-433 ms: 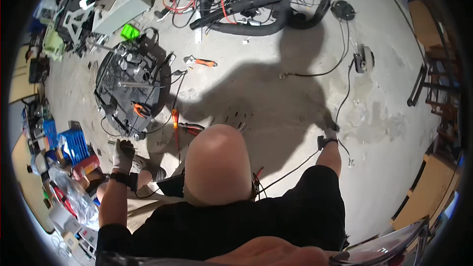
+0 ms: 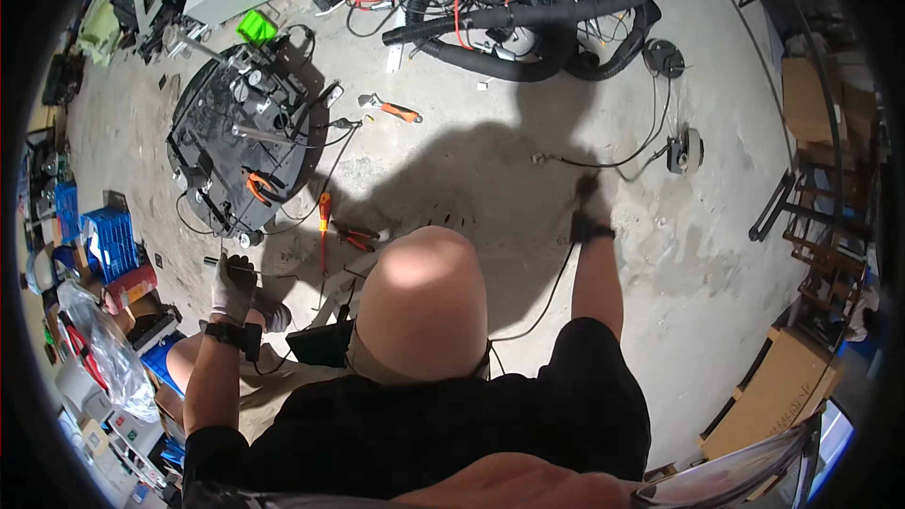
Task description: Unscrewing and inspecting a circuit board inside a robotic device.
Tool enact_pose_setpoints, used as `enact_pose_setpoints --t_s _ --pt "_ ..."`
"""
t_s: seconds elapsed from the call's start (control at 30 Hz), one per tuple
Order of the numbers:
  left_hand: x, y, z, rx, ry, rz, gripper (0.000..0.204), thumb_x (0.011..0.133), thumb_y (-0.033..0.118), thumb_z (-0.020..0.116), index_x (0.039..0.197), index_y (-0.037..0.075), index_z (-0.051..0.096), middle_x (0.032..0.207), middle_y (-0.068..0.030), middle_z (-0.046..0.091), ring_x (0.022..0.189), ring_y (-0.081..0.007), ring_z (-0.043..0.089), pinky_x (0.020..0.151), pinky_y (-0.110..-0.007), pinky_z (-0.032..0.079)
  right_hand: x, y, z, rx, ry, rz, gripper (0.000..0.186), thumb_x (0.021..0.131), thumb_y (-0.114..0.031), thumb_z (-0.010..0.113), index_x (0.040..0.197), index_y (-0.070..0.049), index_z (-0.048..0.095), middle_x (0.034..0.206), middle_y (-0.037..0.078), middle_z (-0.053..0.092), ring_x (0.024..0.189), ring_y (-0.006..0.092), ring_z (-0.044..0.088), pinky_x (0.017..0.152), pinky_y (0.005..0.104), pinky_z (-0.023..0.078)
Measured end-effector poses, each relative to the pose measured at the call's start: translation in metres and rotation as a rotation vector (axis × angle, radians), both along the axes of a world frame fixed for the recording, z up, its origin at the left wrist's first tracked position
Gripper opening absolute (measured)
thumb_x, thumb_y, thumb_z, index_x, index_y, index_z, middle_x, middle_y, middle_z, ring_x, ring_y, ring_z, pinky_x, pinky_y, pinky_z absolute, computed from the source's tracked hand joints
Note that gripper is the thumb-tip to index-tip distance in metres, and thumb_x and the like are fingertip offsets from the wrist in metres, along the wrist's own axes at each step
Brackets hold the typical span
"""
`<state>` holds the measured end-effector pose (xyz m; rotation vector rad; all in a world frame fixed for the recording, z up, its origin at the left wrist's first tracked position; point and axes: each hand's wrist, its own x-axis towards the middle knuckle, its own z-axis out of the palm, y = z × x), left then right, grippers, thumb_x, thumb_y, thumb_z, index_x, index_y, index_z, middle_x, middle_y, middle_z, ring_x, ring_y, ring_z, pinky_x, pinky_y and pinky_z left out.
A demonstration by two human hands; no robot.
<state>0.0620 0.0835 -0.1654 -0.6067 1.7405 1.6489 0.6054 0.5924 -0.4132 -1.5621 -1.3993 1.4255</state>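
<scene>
Cable handling beside round black assembly

Step in hand, as I judge it: sorting the black cable (image 2: 613, 166) that lies on the concrete floor (image 2: 490, 132), well to the right of the round black assembly (image 2: 240, 146). Right hand (image 2: 589, 205), in a dark glove, is down at this cable and looks closed about it, though shadow hides the fingers. Left hand (image 2: 232, 287), in a light glove, is just below the assembly, fingers curled at a small dark tool (image 2: 219, 262); real grip or only touch, cannot tell. Cable runs on to a round part (image 2: 684, 149), further right of the assembly. Any next move calls for a firm hold w/ slack kept, no jerk. Orange screwdriver (image 2: 323, 226) lies between the assembly and the person.
</scene>
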Motion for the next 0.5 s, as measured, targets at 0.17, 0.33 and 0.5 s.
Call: enact_pose_setpoints --t_s 0.17,0.33,0.5 --pt "-0.006 0.009 -0.028 0.178 -0.096 0.010 0.029 0.094 0.041 0.055 0.088 0.014 0.060 0.086 -0.0030 0.062 0.080 -0.0209 0.057 0.073 -0.035 0.044 -0.095 0.123 0.228 0.036 0.915 -0.248 0.045 0.098 -0.032 0.047 0.129 0.000 0.041 0.132 0.020 0.044 0.127 0.0312 0.044 0.107 0.0452 0.037" --pt "-0.010 -0.007 -0.032 0.300 -0.061 -0.022 0.031 0.095 0.043 0.053 0.088 0.014 0.060 0.086 -0.0020 0.063 0.080 -0.0206 0.059 0.073 -0.035 0.046 -0.169 0.112 0.233 -0.103 0.669 0.075 0.042 0.096 -0.041 0.045 0.112 -0.003 0.056 0.097 0.012 0.063 0.099 0.0292 0.060 0.089 0.0422 0.046" --pt "-0.001 -0.009 -0.003 0.506 -0.124 0.000 0.026 0.097 0.035 0.049 0.088 0.012 0.058 0.085 -0.0031 0.061 0.082 -0.0200 0.057 0.077 -0.033 0.045 -0.198 0.017 0.213 -0.309 0.462 0.284 0.032 0.097 -0.031 0.048 0.113 -0.006 0.060 0.107 0.007 0.066 0.095 0.0205 0.063 0.080 0.0360 0.050"
